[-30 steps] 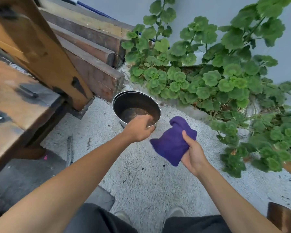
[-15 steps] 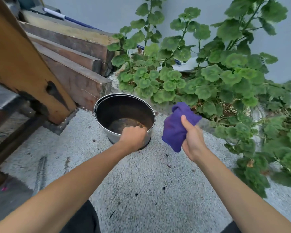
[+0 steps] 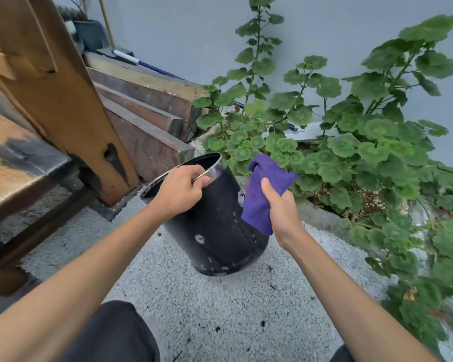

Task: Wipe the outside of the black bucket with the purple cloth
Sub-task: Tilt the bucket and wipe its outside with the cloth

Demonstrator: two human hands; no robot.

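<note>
Bucket [image 3: 215, 218]: black, standing on the pale gravel ground [image 3: 220, 309] between the wooden planks [image 3: 141, 131] and the leafy plant [image 3: 351, 152]; you have it tipped so its mouth leans toward the planks and its side faces you.
Left hand [image 3: 179, 190]: your fingers are curled tight over the rim and the thin wire handle, holding the tilt.
Right hand [image 3: 281, 212]: your fingers are clenched round the bunched purple cloth [image 3: 262, 189], thumb on top.
Cloth position: pressed against or just beside the upper right of the bucket wall; contact cannot be confirmed.
Progress: wiping looks barely begun, at most; nearly all of the outside is left for you to do.
Bucket surface: dull, dusty black with pale scuffs and spots scattered down the side, thicker near the base.
Far side: hidden from you; condition unknown.
</note>
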